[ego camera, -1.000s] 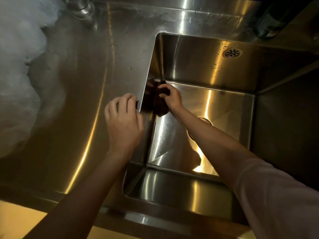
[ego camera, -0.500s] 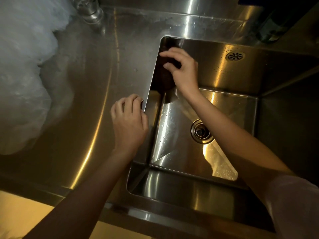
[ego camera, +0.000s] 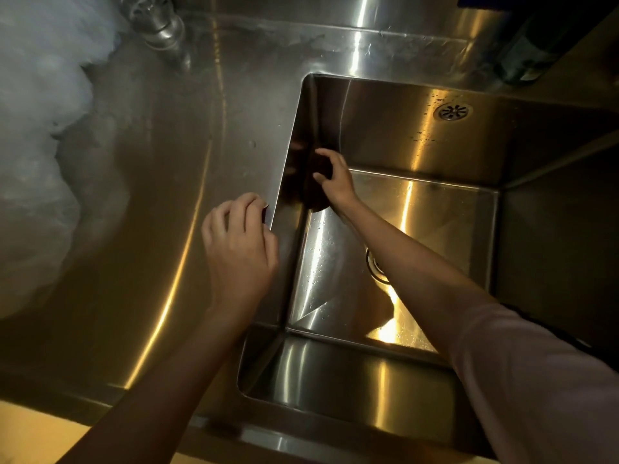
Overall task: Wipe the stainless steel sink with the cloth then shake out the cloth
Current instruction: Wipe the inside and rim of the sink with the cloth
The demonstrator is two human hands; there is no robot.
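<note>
Against the sink's [ego camera: 385, 135] left wall, right hand [ego camera: 336, 182] presses cloth [ego camera: 315, 190].

The right side of the sink [ego camera: 435, 135] basin is open for a hand, while the right hand [ego camera: 336, 182] with the cloth [ego camera: 315, 192] blocks the left wall, the left hand [ego camera: 239, 252] occupies the left rim, and a tap [ego camera: 157, 25] stands far left.

No text, label, brand or number can be read anywhere in this view. The dark bottle [ego camera: 526, 58] at the far right edge shows no legible print.
</note>
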